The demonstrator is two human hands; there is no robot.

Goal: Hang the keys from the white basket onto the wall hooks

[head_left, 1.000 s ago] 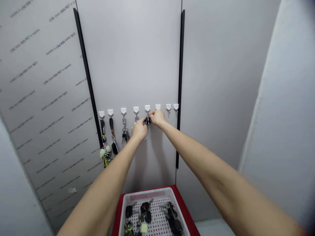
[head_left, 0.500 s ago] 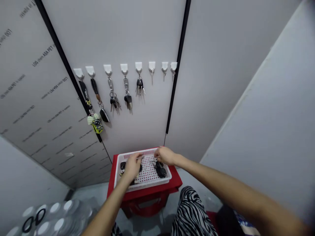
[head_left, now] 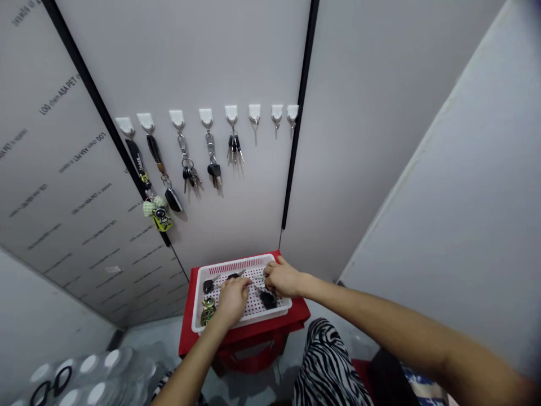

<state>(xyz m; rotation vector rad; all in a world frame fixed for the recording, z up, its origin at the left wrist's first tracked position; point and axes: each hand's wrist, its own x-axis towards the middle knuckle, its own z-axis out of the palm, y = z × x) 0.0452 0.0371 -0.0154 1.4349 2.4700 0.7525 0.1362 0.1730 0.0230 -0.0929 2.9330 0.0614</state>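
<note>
My left hand (head_left: 231, 301) rests over the middle of a white plastic basket (head_left: 236, 264), and my right hand (head_left: 283, 278) curls beside a black key fob (head_left: 268, 299) in the basket. Whether either hand grips anything is hidden by the fingers. A black-headed car key (head_left: 208, 286) and a brass-green key ring (head_left: 207, 310) lie at the basket's left end. Above, a row of white adhesive hooks (head_left: 231, 114) runs across the wall. Several bunches of keys hang from them, including a black-headed bunch (head_left: 234, 145), and the rightmost hooks (head_left: 276, 113) are bare.
The basket sits on a red plastic stool (head_left: 240, 347) against grey panels with printed lettering, split by black strips (head_left: 299, 118). A zebra-patterned trouser leg (head_left: 327, 366) stands to the right, and shrink-wrapped bottles (head_left: 88, 378) lie at lower left.
My hands have left the key bunch hanging on its hook and dropped from the wall to the basket. The view has tilted down, and my left hand has shifted, uncovering keys.
</note>
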